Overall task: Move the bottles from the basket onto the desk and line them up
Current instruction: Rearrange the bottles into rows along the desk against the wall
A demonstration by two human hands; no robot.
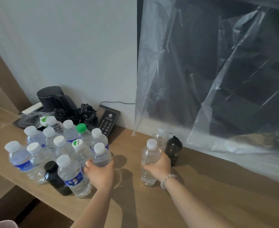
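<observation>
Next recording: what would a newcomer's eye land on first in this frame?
First, the crowd of water bottles standing on the left of the wooden desk, mostly clear with white caps. Next come the two hands: the left hand grips a clear bottle at the crowd's right edge, and the right hand grips a second clear bottle further right, beside a dark bottle. A crinkled plastic sheet fills the upper right.

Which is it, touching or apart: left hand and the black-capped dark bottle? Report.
Apart. Head view: the left hand grips a white-capped bottle; the black-capped dark bottle stands beyond a blue-labelled bottle between them.
</observation>
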